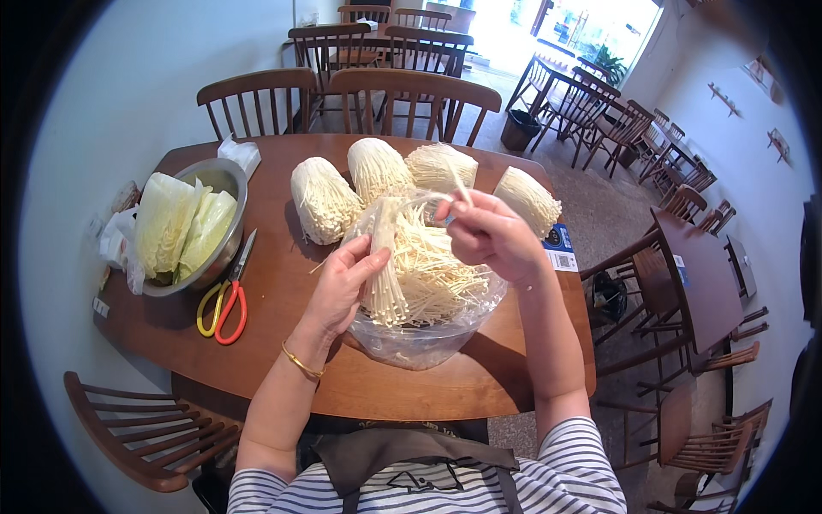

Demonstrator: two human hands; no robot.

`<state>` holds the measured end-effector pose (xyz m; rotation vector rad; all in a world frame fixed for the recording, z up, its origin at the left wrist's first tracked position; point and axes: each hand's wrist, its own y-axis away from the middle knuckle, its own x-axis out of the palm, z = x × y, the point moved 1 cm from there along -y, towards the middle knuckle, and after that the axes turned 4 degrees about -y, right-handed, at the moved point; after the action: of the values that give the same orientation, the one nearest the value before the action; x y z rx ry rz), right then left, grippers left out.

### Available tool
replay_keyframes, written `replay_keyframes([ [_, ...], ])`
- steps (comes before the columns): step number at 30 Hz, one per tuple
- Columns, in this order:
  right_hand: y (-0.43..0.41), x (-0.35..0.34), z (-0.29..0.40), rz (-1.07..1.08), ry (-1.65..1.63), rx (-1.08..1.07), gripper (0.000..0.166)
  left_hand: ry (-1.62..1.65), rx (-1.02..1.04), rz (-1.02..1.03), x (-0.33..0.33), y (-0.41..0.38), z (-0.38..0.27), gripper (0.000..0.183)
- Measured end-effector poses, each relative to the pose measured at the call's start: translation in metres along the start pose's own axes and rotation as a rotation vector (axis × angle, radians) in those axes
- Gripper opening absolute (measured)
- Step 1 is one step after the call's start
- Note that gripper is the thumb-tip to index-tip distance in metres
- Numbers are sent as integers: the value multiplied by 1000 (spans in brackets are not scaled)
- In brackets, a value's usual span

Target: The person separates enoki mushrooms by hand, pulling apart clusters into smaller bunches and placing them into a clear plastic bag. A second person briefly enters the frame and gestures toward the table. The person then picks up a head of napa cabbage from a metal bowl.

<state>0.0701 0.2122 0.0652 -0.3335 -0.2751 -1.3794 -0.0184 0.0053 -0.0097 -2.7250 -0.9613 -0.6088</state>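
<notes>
My left hand (350, 279) grips a bundle of enoki mushrooms (387, 283), caps pointing down toward me. Between the thumb and fingers of my right hand (491, 231) are a few thin enoki strands (459, 180), raised above the bowl. Beneath both hands stands a bowl lined with clear plastic (417, 347), heaped with loose enoki strands (443, 276). Behind it, several whole enoki clumps lie on the table, among them a left one (324, 202), an upright one (379, 168) and a right one (528, 200).
A metal bowl (239, 212) of napa cabbage (168, 225) sits at the left, near white tissue packs. Scissors (234, 289) with red and yellow handles lie beside it on the wooden table (282, 360). A printed card (560, 247) is at the right edge. Wooden chairs (417, 90) stand around.
</notes>
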Motion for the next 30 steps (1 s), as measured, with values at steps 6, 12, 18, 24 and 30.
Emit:
replay_keyframes([
  [6, -5, 1, -3, -119, 158, -87, 13, 134, -67, -24, -4, -3, 1, 39],
  [12, -22, 13, -51, -209, 774, 21, 26, 132, -65, -11, -2, -2, 3, 30],
  [18, -23, 14, -55, -196, 548, 60, 22, 123, -78, -38, 2, 1, -2, 24],
  [24, -20, 23, -43, -198, 738, 134, 24, 106, -54, -15, 4, 0, -4, 28],
  [30, -18, 16, -43, -177, 524, 118, 22, 79, -79, -4, -1, -1, -2, 36],
])
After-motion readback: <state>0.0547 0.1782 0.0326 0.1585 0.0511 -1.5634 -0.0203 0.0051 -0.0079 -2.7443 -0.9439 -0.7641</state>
